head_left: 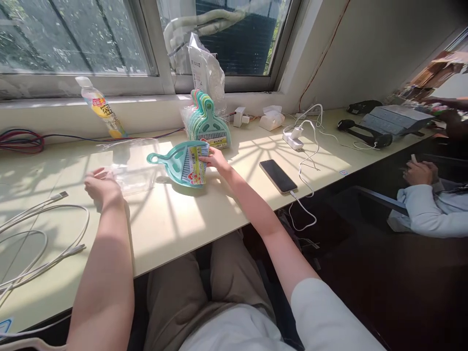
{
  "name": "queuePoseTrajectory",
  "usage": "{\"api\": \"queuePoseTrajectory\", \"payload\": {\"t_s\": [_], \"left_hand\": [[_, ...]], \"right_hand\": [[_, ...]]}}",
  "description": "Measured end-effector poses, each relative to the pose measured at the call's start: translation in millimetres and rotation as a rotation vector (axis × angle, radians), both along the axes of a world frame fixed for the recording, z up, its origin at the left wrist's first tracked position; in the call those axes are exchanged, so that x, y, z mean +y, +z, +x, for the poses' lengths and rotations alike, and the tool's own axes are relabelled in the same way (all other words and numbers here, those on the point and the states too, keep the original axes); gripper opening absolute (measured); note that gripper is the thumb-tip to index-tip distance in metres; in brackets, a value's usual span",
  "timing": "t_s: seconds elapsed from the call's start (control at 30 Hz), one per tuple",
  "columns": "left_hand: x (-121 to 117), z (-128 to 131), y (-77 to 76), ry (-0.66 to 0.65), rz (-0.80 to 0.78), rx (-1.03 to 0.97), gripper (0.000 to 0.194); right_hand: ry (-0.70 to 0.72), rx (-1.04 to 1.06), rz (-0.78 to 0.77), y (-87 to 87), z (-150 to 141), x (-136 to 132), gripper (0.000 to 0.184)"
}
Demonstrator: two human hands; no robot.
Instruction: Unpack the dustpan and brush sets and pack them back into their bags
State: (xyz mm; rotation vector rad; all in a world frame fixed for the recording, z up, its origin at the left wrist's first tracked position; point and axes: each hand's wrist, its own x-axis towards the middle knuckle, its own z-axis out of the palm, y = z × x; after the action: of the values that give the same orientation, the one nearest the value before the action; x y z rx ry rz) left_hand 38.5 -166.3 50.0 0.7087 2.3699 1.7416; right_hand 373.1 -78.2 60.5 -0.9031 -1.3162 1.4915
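A turquoise dustpan (174, 165) with a small brush and a yellow printed label (197, 165) is held just over the table. My right hand (216, 160) grips it by its wide right end, and its looped handle points left. To its left a clear plastic bag (137, 168) lies spread out. My left hand (104, 186) is at the bag's left edge with fingers curled and seems to pinch the film; the fingertips are partly hidden. Behind the held dustpan, several similar dustpan sets (210, 122) stand stacked upright in clear wrapping.
A drink bottle (102, 108) leans at the windowsill. White cables (54, 209) lie at left. A phone (278, 175) is plugged in near a power strip (293, 140). A tissue pack (271, 118) is at the wall. Another person's hands (420, 171) show at far right.
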Motion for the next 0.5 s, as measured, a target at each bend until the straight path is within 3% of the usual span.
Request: {"api": "queuePoseTrajectory", "payload": {"t_s": [0.1, 0.13, 0.2, 0.23, 0.37, 0.43, 0.5], "left_hand": [[-9, 7, 5.9, 0.151, -0.029, 0.295, 0.055], [-10, 17, 8.9, 0.117, 0.010, 0.389, 0.053], [-10, 45, 13.8, -0.100, 0.113, 0.479, 0.033], [-8, 62, 14.8, -0.268, 0.140, 0.399, 0.031], [-1, 126, 7.6, -0.913, 0.157, -0.249, 0.044], [0, 141, 2.1, -0.999, 0.194, -0.387, 0.042], [1, 142, -1.2, -0.905, 0.242, -0.404, 0.035]], "right_hand": [[-0.062, -0.001, -0.015, 2.1, -1, -3, 0.044], [-0.082, -0.005, -0.021, 3.0, -2, -5, 0.042], [-0.110, -0.006, -0.029, 5.5, -7, -11, 0.040], [-0.115, -0.003, -0.028, 6.9, -9, -14, 0.040], [-0.080, 0.006, 0.008, 11.6, -12, -19, 0.038], [-0.002, -0.011, 0.025, 10.7, -7, -12, 0.034], [0.028, -0.074, 0.056, 5.9, 6, 3, 0.027]]}}
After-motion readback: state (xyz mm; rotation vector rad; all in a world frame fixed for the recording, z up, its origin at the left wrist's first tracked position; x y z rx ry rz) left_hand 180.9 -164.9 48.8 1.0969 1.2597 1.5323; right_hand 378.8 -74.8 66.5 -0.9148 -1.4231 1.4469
